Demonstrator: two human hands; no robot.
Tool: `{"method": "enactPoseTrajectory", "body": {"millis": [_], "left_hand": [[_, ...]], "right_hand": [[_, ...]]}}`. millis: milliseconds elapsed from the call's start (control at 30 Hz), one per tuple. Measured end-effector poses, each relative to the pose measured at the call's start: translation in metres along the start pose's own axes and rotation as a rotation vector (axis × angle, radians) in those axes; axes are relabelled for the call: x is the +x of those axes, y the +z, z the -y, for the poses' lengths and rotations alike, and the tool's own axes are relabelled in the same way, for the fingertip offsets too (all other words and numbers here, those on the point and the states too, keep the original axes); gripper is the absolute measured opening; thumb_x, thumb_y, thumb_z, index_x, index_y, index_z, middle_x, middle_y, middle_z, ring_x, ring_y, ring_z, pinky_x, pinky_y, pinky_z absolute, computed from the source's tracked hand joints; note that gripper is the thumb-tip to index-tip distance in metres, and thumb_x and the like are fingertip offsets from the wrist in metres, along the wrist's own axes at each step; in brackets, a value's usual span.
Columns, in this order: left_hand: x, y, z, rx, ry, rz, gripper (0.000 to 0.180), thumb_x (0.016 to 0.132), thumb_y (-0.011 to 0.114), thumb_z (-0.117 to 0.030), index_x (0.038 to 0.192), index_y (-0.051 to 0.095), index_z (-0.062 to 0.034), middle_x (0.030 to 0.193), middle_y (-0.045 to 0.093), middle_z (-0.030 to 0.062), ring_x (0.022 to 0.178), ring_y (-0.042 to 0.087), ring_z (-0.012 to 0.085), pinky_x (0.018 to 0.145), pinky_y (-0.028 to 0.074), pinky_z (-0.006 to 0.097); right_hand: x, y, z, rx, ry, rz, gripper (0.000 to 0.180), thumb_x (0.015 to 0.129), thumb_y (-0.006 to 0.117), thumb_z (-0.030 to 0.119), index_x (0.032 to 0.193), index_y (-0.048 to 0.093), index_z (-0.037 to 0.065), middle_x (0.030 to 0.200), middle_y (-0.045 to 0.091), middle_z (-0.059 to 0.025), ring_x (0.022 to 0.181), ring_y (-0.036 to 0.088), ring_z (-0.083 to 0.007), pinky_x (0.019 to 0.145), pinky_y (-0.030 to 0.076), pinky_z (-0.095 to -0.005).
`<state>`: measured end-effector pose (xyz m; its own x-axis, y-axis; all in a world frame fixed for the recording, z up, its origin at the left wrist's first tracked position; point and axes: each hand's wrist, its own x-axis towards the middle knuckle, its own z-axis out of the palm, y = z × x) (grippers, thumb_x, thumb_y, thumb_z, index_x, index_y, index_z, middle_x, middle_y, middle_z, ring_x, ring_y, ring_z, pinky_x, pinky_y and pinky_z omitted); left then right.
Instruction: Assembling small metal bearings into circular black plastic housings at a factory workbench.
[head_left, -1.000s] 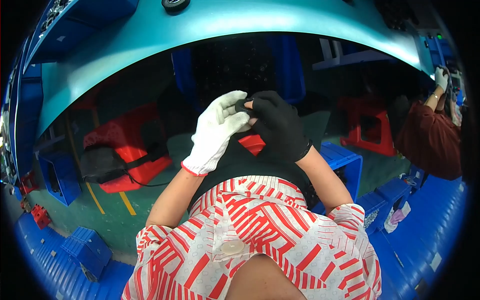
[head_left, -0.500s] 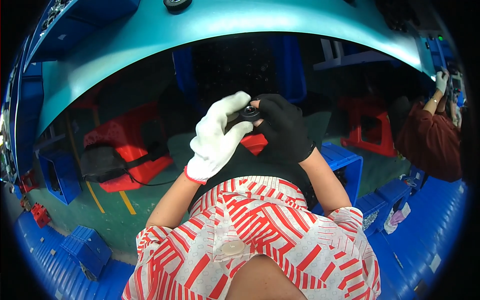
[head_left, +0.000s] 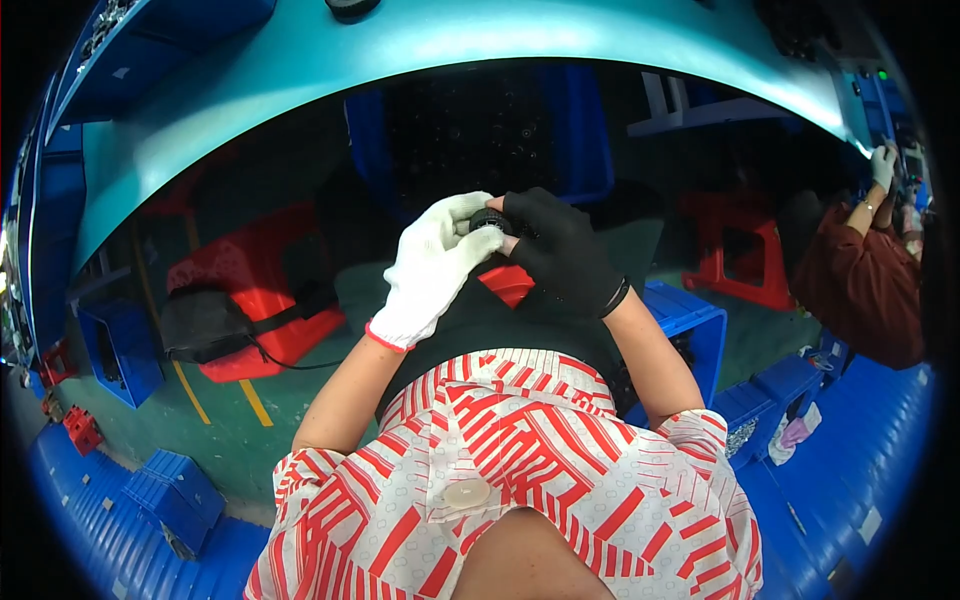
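Between my two hands, in front of my waist, is a small black wheel (head_left: 487,217) with a ridged, tyre-like outer face. My left hand (head_left: 428,258), in a white knit glove, curls its thumb and fingers round the left side of it. From the right, my right hand (head_left: 560,250), in a black glove with bare fingertips, pinches the same wheel between thumb and forefinger. Part of the wheel is hidden behind the fingers. On the teal table, at the far edge of the view, lies a similar black wheel (head_left: 352,8).
The teal table (head_left: 480,35) curves across the far side. Beneath it stands a blue crate (head_left: 590,140) with dark contents. A red stool (head_left: 290,235) carries a black bag (head_left: 207,325) at left; another red stool (head_left: 770,260) and a co-worker (head_left: 865,280) are at right. A blue crate (head_left: 708,345) sits by my right elbow.
The wheel has turned in my hands: its shiny hub faced up before, and now its ridged outer face shows. Both hands have shifted slightly left with it.
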<state>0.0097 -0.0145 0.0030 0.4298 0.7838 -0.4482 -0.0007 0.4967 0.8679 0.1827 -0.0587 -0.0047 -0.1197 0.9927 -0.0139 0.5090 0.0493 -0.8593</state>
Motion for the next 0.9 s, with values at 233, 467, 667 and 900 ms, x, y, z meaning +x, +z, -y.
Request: {"method": "enactPoseTrajectory", "body": {"millis": [233,467,667,900], "left_hand": [[0.009,0.001,0.01,0.24,-0.033,-0.059,0.033,0.084,0.065,-0.007,0.115,0.057,0.004,0.097,0.066,0.0126,0.085,0.066,0.0166,0.077,0.054,0.026],[0.011,-0.006,0.004,-0.15,-0.055,0.036,0.037,0.089,0.059,-0.009,0.123,0.051,0.0056,0.1,0.063,0.0122,0.084,0.066,0.016,0.077,0.055,0.026],[0.007,-0.01,0.007,-0.257,-0.065,0.147,0.047,0.09,0.061,-0.02,0.127,0.048,0.0047,0.109,0.06,0.014,0.091,0.065,0.0201,0.079,0.056,0.028],[0.008,-0.005,0.014,-0.353,-0.081,0.095,0.046,0.087,0.064,-0.018,0.125,0.049,0.0035,0.107,0.06,0.0126,0.091,0.065,0.0195,0.078,0.056,0.027]], "right_hand": [[0.002,0.004,0.012,-0.37,-0.065,-0.016,0.029,0.079,0.068,0.01,0.107,0.06,0.007,0.096,0.06,-0.0109,0.083,0.062,-0.0296,0.069,0.051,-0.0363],[0.004,0.01,-0.001,0.134,0.066,-0.126,0.032,0.083,0.065,0.009,0.114,0.059,0.004,0.101,0.062,-0.0129,0.088,0.063,-0.0241,0.074,0.051,-0.0314],[0.0,0.009,-0.011,0.471,0.205,-0.105,0.032,0.086,0.062,0.009,0.117,0.06,0.003,0.107,0.063,-0.0115,0.095,0.063,-0.0197,0.081,0.05,-0.0297],[0.0,0.002,0.0,0.018,-0.008,-0.054,0.042,0.083,0.064,0.008,0.124,0.055,0.006,0.104,0.059,-0.0124,0.09,0.061,-0.0275,0.078,0.049,-0.0336]]}}
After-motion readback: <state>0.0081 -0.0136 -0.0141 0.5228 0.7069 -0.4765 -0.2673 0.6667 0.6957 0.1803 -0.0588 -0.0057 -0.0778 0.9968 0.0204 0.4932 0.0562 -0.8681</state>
